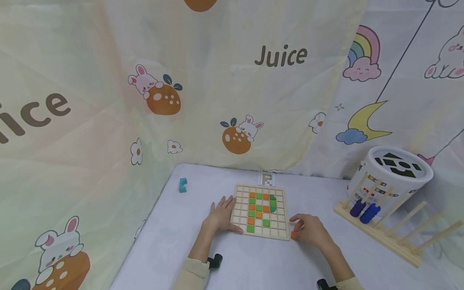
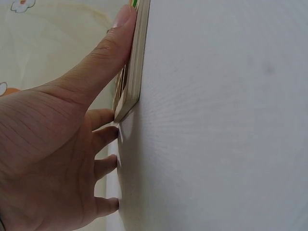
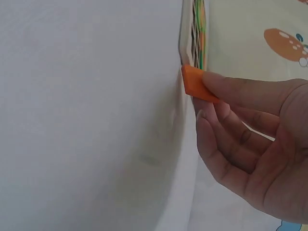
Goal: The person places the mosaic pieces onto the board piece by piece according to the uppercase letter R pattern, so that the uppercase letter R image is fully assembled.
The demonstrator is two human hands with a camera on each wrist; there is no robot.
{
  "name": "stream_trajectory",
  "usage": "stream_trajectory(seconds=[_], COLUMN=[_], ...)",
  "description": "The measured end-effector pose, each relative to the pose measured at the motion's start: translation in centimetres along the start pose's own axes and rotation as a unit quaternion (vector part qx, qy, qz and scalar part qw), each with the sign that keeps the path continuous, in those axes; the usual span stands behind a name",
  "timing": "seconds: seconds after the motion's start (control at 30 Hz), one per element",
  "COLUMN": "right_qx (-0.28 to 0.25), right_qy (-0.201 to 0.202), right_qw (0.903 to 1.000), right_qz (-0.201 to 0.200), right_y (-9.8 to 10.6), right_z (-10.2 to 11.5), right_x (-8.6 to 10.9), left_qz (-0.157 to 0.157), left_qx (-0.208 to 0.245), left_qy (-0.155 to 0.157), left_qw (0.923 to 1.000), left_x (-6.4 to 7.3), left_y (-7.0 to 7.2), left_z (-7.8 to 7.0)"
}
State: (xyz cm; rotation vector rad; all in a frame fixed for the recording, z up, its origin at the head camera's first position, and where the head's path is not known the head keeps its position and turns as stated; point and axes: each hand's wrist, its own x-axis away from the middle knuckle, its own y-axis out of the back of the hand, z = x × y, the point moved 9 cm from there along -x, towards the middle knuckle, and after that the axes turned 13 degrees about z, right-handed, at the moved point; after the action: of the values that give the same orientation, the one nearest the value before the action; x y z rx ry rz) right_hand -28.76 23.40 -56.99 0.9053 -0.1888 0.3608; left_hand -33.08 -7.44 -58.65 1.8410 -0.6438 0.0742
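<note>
A square wooden grid board (image 1: 280,225) lies on the white table with green and orange tiles set in it in the shape of a letter P. Rounded dark green pieces (image 1: 272,197) form the right side of the loop. My left hand (image 1: 219,215) rests at the board's near left corner, fingers spread, the thumb (image 2: 103,60) against its near edge. Close to the near right corner, my right hand (image 1: 312,230) pinches an orange tile (image 3: 195,84) between thumb and fingers. In the right wrist view the tile appears beside the board's corner; contact is unclear.
A small pattern card (image 1: 268,179) lies behind the board. One teal piece (image 1: 182,185) sits at the far left. On the right stand a white bucket (image 1: 362,171) with a slotted lid and a wooden peg rack (image 1: 395,246) bearing blue and purple pieces (image 1: 370,213).
</note>
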Motion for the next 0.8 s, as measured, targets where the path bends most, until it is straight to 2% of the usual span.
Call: stream_trajectory(seconds=[0.2,0.4,0.53,0.8], right_qx=[-0.021,-0.037,-0.051,-0.084], right_qy=[0.024,0.067,0.098,0.138], right_qw=[0.9994,0.9967,0.9935,0.9868], right_qz=[-0.014,-0.028,-0.028,0.0], right_y=[1.1,1.4,0.9,-0.8], right_z=[0.5,2.1,2.8,4.0], right_x=[0.1,0.0,-0.5,-1.6], left_qz=[0.005,0.003,0.003,0.0], left_qx=[0.003,0.0,-0.004,0.002], left_qy=[0.004,0.001,0.0,-0.002], left_qw=[1.0,1.0,1.0,1.0], left_x=[-0.1,0.3,0.3,0.2], left_y=[0.0,0.3,0.3,0.3], left_z=[0.0,-0.2,-0.2,-0.2])
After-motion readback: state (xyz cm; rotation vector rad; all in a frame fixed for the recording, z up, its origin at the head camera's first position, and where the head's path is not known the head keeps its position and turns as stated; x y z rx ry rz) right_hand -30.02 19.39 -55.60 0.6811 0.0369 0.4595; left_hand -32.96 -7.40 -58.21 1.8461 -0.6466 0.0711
